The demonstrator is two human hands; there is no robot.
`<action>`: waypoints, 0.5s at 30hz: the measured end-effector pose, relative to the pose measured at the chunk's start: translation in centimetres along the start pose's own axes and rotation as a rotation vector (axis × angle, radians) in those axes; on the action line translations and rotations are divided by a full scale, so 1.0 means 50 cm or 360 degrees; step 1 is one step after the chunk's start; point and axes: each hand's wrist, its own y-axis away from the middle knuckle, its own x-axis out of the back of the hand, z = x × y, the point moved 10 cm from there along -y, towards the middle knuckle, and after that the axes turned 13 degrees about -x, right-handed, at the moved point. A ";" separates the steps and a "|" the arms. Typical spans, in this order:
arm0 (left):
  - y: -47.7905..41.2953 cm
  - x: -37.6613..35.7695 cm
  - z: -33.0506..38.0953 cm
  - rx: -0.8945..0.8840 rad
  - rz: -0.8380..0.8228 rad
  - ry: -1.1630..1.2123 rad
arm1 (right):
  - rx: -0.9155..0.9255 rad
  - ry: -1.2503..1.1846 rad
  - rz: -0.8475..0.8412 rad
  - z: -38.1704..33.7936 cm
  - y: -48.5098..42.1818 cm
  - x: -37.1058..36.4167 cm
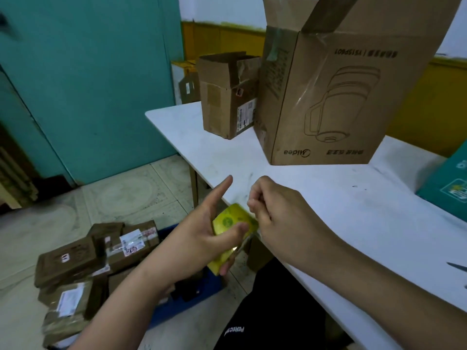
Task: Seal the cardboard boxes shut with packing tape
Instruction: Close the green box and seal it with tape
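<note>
My left hand (202, 231) grips a yellow roll of packing tape (228, 219) just off the near edge of the white table (328, 203), index finger sticking out straight. My right hand (275, 210) sits right beside the roll, fingers curled and pinching at the tape's edge. A large cardboard box (341, 97) with a printed outline drawing stands on the table behind the hands, its top flaps up. A smaller cardboard box (227, 97) stands to its left, top flaps also open.
A pile of sealed brown parcels (96, 263) lies on the tiled floor at lower left, beside a blue crate (177, 299). A teal carton (449, 180) sits at the table's right edge. A teal wall panel fills the left.
</note>
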 end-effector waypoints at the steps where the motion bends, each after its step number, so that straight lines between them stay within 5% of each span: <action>1: 0.001 0.004 -0.011 0.0085 -0.0004 -0.0033 | -0.0021 -0.0010 0.0004 0.002 -0.004 0.004; 11: -0.018 -0.010 -0.117 0.0672 -0.0098 0.0012 | -0.0244 0.0053 -0.0022 0.069 -0.051 -0.019; 15: -0.046 -0.026 -0.144 0.0622 -0.0152 0.0038 | -0.0297 0.0145 -0.0126 0.125 -0.083 -0.055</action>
